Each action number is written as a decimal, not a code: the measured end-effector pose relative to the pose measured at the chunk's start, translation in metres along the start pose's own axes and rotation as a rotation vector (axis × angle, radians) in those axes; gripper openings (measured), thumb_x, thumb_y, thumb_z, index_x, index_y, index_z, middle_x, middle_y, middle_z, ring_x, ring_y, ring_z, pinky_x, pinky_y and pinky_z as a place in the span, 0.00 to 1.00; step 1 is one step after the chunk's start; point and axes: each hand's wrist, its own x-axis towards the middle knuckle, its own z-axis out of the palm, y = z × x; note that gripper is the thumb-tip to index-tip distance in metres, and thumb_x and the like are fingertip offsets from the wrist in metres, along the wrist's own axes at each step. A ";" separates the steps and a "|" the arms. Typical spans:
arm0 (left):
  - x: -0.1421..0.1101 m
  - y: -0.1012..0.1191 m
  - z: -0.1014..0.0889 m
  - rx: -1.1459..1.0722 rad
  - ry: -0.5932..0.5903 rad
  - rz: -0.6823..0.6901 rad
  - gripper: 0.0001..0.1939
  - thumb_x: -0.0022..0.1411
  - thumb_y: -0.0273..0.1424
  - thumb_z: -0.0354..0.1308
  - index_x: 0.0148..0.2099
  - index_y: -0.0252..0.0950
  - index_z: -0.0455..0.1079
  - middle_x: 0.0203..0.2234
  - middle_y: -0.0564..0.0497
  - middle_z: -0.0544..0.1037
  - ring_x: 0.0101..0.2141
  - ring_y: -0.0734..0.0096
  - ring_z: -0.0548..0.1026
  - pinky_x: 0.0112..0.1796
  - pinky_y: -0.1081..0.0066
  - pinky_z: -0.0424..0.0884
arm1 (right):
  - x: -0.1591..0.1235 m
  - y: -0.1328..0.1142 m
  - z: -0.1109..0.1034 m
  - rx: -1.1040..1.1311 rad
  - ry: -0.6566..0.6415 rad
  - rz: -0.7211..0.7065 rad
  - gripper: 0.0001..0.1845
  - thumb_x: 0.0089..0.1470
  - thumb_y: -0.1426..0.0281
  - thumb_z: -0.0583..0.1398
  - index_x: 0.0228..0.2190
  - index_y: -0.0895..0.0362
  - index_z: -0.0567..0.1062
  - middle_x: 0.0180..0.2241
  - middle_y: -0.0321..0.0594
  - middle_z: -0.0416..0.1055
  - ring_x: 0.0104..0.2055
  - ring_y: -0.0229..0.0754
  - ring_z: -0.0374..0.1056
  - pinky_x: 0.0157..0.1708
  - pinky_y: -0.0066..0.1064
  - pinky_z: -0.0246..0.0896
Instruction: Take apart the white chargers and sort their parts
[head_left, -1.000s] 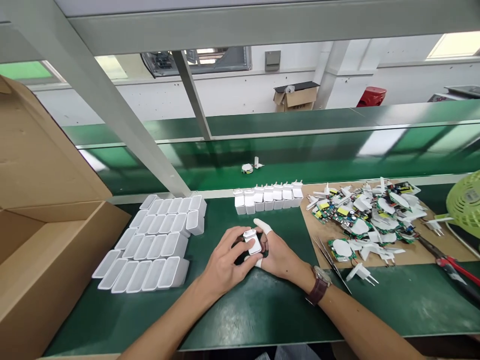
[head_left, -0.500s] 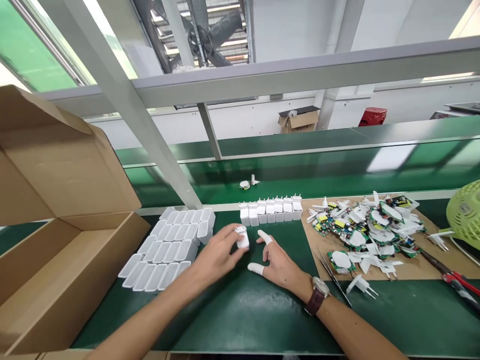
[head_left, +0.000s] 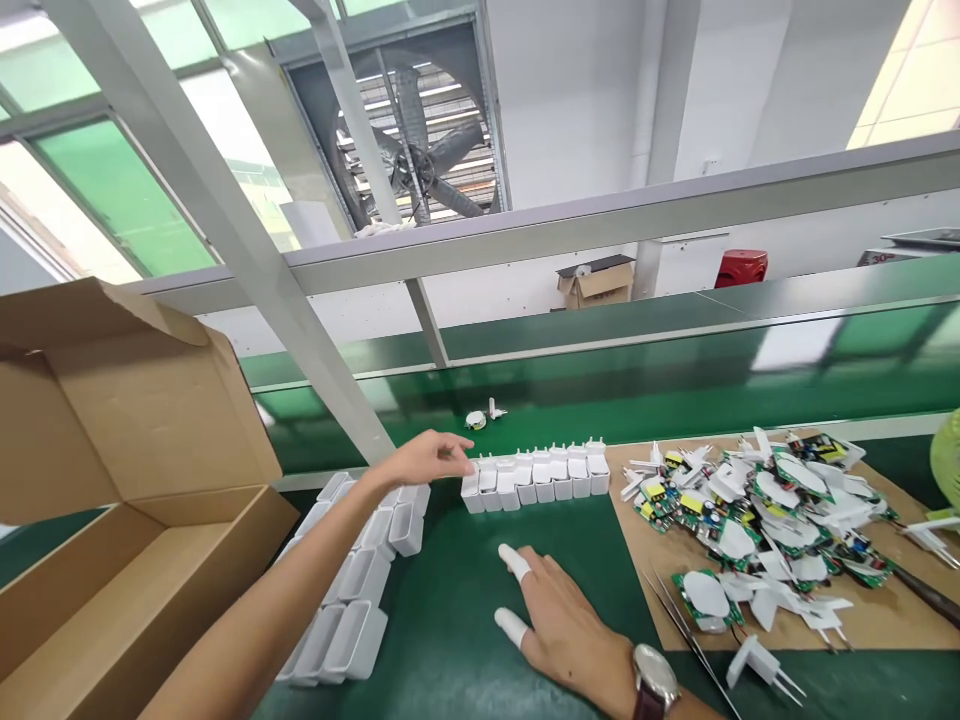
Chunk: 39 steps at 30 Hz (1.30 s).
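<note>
My left hand [head_left: 427, 459] is at the left end of a row of small white plug adapters [head_left: 541, 477]. Its thumb and fingers are slightly apart, with the tips at the top of the leftmost white adapter [head_left: 470, 494], which stands upright on the green table. My right hand [head_left: 566, 625], palm down over the table, is empty with its fingers spread. White finger cots cover its thumb and index finger, and a watch [head_left: 655, 676] is on the wrist. Left of the hands stand rows of open white plastic cases [head_left: 356, 640], partly hidden by my left arm.
An open cardboard box [head_left: 217, 540] stands at the left. At the right, circuit boards with white plug parts [head_left: 750, 520] are piled on brown cardboard [head_left: 645, 590], with tweezers [head_left: 686, 635] beside them. A loose plug [head_left: 759, 668] lies in front. Two small parts [head_left: 477, 419] sit beyond the row.
My left hand has carried a white adapter forward to the left end of the row and its fingers have loosened. My right hand stays open over the table. The view has tilted upward.
</note>
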 end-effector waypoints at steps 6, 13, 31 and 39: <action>0.063 -0.008 -0.027 0.164 0.135 -0.085 0.35 0.55 0.59 0.62 0.53 0.38 0.76 0.59 0.37 0.77 0.61 0.40 0.72 0.59 0.53 0.69 | 0.004 0.004 0.015 -0.063 -0.068 0.028 0.35 0.60 0.72 0.58 0.67 0.62 0.62 0.59 0.57 0.71 0.57 0.60 0.71 0.63 0.55 0.63; 0.116 -0.019 -0.011 0.249 0.091 -0.068 0.27 0.51 0.46 0.66 0.51 0.36 0.75 0.52 0.39 0.81 0.55 0.47 0.78 0.56 0.53 0.72 | 0.008 0.010 0.012 -0.059 -0.079 -0.007 0.30 0.59 0.68 0.60 0.61 0.63 0.68 0.55 0.56 0.72 0.52 0.58 0.71 0.61 0.50 0.65; -0.008 0.177 0.143 0.345 -0.249 0.605 0.36 0.60 0.35 0.70 0.68 0.43 0.63 0.48 0.43 0.82 0.47 0.48 0.81 0.46 0.57 0.78 | -0.001 -0.007 -0.012 -0.299 -0.097 -0.446 0.10 0.67 0.68 0.58 0.48 0.57 0.74 0.43 0.41 0.77 0.44 0.47 0.70 0.42 0.37 0.64; 0.001 0.106 0.035 0.439 0.078 0.061 0.50 0.56 0.44 0.71 0.74 0.43 0.52 0.71 0.40 0.61 0.69 0.42 0.60 0.63 0.51 0.65 | -0.006 -0.011 -0.023 -0.259 -0.143 -0.432 0.08 0.65 0.70 0.59 0.45 0.57 0.74 0.40 0.43 0.75 0.40 0.45 0.69 0.43 0.37 0.63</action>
